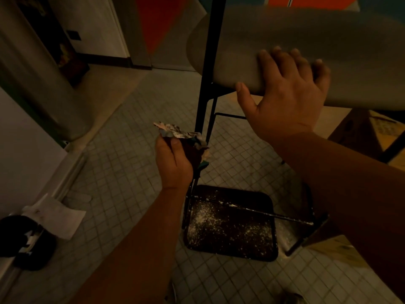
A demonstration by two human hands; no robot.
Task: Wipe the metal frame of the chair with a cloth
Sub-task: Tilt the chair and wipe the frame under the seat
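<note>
The left hand (175, 163) gripped the bunched cloth (186, 139) against the black metal frame (202, 102) — an upright post (long axis running up and away) just to its right. The right hand (287, 93) lay spread on the pale chair back (285, 40), steadying it — farther from the post.

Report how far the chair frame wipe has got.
Done: nothing I can confirm clean; the light is dim. In hand: the left hand grips the cloth against the upright black frame tube, while the right hand steadies the pale backrest. Left: the lower crossbar shows white dust, as does the dark seat.
</note>
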